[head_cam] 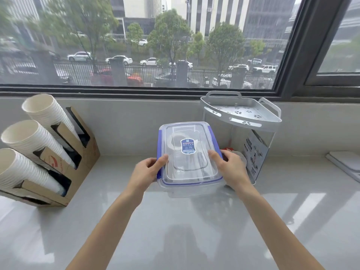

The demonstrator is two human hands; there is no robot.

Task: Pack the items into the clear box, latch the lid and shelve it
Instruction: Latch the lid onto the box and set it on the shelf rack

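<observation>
Clear box is colourless and see-through; its lid is clear with blue-violet side latches, a thin blue seal line round the rim, and a blue label printed in white at centre. Corner shelf is white, its tray punched with small flower-shaped hole clusters; paper cups are plain white in a brown cardboard holder bearing red print. Counter is glossy pale grey; window frame is dark grey.
</observation>
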